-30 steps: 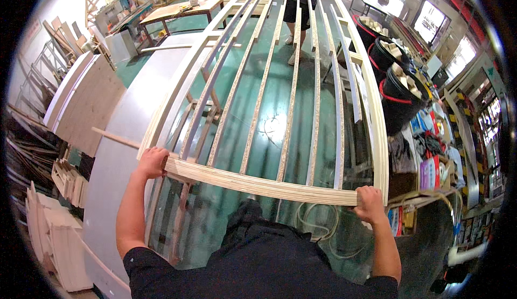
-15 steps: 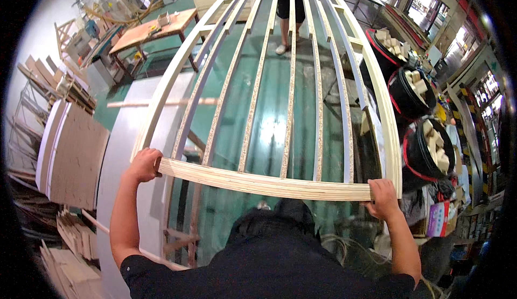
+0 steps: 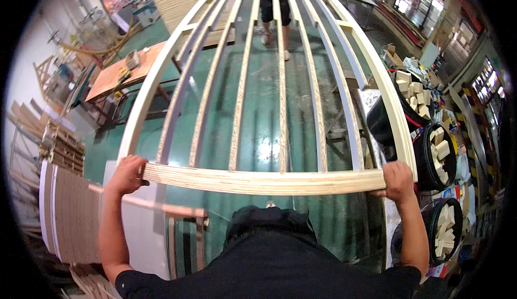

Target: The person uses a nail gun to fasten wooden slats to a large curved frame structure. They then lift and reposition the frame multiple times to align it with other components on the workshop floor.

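Note:
A long pale wooden frame (image 3: pixel 264 181) with several lengthwise slats of particle board stretches away from me, held up off the floor. My left hand (image 3: pixel 126 174) is closed around the left end of its near crosspiece, at the corner. At the right end of that crosspiece my right hand (image 3: pixel 397 181) is wrapped round the wood beside the side rail. Beyond the far end stands another person (image 3: pixel 276 9), in dark shorts; the frame's slats cross in front, and that person's hands are not visible.
Black buckets (image 3: pixel 431 156) filled with wood offcuts line the right side. To the left stand a wooden-topped workbench (image 3: pixel 125 73) and a stack of boards (image 3: pixel 70 213). A pile of large sheets (image 3: pixel 188 0) rises at the back left. Green floor (image 3: pixel 258 132) shows between the slats.
I have moved forward with the frame: the workbench, buckets and board stack now lie nearer and lower in view. The far person's legs have shifted. Both my hands keep their hold.

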`<state>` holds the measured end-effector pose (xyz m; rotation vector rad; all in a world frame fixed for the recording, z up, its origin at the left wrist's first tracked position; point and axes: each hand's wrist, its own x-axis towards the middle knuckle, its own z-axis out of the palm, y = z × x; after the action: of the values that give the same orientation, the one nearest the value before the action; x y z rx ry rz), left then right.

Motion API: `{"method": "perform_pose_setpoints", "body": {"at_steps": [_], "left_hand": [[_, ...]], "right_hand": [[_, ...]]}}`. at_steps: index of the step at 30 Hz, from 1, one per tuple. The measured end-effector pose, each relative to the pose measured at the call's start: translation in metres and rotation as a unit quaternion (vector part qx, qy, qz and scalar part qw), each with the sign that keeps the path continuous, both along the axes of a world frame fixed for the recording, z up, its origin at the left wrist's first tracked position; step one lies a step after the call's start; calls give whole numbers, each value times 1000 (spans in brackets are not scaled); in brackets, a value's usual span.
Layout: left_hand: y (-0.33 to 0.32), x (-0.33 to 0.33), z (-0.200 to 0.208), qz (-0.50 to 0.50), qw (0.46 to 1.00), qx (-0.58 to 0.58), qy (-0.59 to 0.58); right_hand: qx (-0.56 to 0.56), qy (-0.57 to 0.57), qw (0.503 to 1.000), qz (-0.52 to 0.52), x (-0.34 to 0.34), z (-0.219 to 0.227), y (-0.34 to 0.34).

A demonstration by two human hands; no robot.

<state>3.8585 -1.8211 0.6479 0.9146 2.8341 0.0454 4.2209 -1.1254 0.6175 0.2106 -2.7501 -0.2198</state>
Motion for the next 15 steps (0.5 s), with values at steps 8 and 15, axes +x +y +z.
{"method": "perform_pose_setpoints", "body": {"at_steps": [8,15], "left_hand": [[116,-194,99,-60,993,99,38],[184,-380,94,-178,952,124,216]], "right_hand": [[11,74,995,-61,-217,65,120],[13,103,993,-49,-391,89,208]]}}
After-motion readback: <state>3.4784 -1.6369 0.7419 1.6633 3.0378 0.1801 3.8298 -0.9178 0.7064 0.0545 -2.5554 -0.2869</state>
